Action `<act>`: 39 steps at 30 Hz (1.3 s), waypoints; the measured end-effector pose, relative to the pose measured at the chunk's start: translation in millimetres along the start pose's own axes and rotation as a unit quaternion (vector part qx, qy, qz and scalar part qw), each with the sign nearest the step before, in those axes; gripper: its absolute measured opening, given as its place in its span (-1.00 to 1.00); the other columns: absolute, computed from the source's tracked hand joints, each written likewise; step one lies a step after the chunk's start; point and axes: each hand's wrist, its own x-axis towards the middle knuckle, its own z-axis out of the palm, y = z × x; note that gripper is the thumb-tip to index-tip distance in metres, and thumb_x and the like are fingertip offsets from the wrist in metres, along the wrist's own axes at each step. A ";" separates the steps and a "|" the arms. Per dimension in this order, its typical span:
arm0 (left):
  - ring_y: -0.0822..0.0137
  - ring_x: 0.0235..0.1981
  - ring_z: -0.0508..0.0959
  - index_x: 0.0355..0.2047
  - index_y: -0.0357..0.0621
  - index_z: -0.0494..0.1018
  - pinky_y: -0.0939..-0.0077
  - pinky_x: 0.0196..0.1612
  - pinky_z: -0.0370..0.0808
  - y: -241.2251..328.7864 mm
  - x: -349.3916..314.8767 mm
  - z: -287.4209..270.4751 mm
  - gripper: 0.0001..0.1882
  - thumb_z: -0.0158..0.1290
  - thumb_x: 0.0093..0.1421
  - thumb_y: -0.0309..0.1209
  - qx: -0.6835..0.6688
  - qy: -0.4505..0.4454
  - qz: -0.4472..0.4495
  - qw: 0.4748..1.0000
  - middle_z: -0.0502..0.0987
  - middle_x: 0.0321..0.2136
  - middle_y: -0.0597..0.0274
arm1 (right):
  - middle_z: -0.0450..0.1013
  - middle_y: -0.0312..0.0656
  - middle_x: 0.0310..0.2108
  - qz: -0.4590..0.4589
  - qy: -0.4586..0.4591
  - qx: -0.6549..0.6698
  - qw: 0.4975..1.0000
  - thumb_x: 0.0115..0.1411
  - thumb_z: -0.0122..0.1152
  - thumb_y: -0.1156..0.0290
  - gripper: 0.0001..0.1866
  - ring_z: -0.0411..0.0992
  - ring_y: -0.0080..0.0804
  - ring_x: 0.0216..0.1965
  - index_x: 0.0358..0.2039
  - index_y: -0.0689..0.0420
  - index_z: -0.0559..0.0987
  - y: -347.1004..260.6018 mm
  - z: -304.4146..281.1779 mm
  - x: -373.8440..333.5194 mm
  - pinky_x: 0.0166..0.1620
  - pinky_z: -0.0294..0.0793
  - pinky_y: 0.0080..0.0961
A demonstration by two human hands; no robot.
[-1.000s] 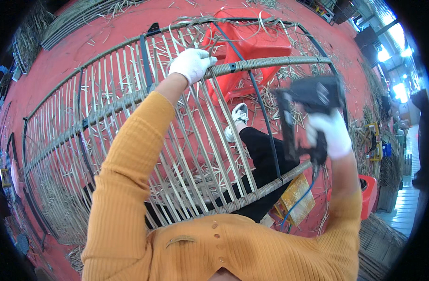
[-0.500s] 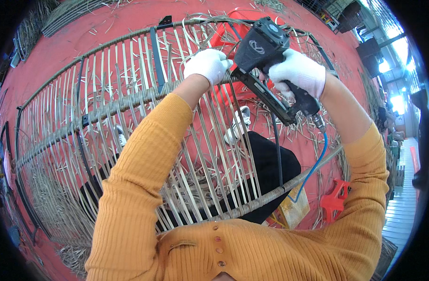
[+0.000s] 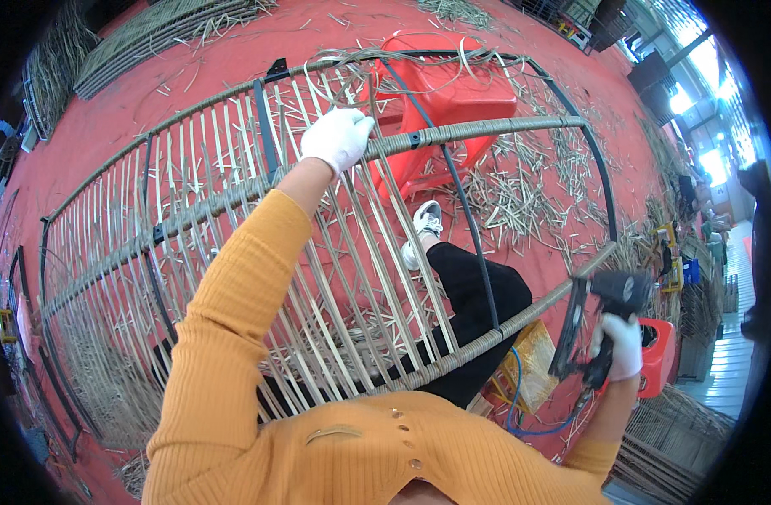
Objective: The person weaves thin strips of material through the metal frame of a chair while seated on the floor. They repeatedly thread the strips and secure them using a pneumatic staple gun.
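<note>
A large metal frame with rails wrapped in wicker strip (image 3: 503,129) lies across my lap. Many thin wicker strips (image 3: 360,244) run side by side over its left and middle parts. My left hand (image 3: 338,139), in a white glove, is closed at the middle rail on the end of a wicker strip; the palm hides the exact grip. Off to the lower right, away from the frame's top, my gloved right hand (image 3: 619,345) grips a black air nail gun (image 3: 619,292) by its handle. A blue air hose (image 3: 541,432) trails from the gun.
A red plastic stool (image 3: 453,88) stands under the far end of the frame, loose strips lying over it. Cut wicker scraps (image 3: 520,194) litter the red floor. Beside my leg is a yellowish box (image 3: 537,366); another red stool (image 3: 657,358) is behind the right hand.
My right hand has carried the nail gun from the middle rail down to the right, off the frame. The left hand has shifted slightly left along the rail, still closed.
</note>
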 end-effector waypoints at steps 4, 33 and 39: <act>-0.05 -0.16 0.59 -0.25 -0.08 0.58 0.10 -0.03 0.49 -4.9 2.3 -1.4 -0.60 -0.19 0.30 -0.14 0.030 -0.033 0.041 0.998 0.61 -0.23 -0.02 | 0.42 -0.23 -0.56 0.080 0.102 0.079 0.988 -0.01 0.10 0.57 -0.84 0.39 -0.39 -0.65 -0.36 0.15 0.44 164.9 -71.3 2.9 -0.56 0.46 -0.47; -0.15 -0.01 0.48 -0.02 -0.18 0.46 0.02 0.11 0.41 -51.3 81.0 13.4 -0.66 -0.03 0.30 -0.26 0.216 -0.030 0.019 0.976 0.52 -0.07 -0.13 | 0.44 0.01 0.02 -0.633 -0.046 -0.411 0.654 0.11 0.20 0.19 -0.42 0.37 -0.01 0.11 0.14 0.12 0.40 -140.6 363.2 291.3 0.17 0.36 -0.14; -0.14 -0.02 0.50 0.02 -0.15 0.46 0.03 0.10 0.42 -53.2 70.7 6.5 -0.65 -0.04 0.28 -0.30 0.148 -0.023 0.022 0.989 0.52 -0.07 -0.11 | 0.55 0.05 -0.22 -0.542 -0.012 -0.435 0.719 0.12 0.17 0.30 -0.47 0.54 0.00 -0.24 0.13 0.11 0.44 -173.6 511.4 392.5 -0.16 0.53 -0.11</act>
